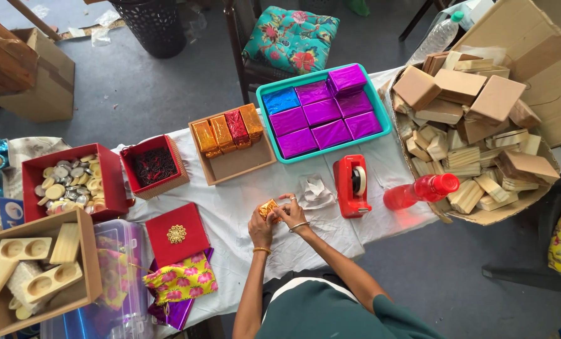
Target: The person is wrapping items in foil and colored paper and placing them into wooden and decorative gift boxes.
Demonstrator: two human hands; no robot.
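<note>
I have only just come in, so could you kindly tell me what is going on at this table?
A person is holding a small gold-wrapped block in both hands, the left hand beneath it and the right hand on its side, over the white tablecloth. A red tape dispenser stands just to the right. Behind it, a teal tray holds purple and blue wrapped blocks, a brown box holds gold and red ones, and a cardboard box is piled with bare wooden blocks.

Sat in a teal tray: purple foil-wrapped packages, one blue. Stood beside it in a brown box: gold and red wrapped packages. Held between both hands: small gold package.
</note>
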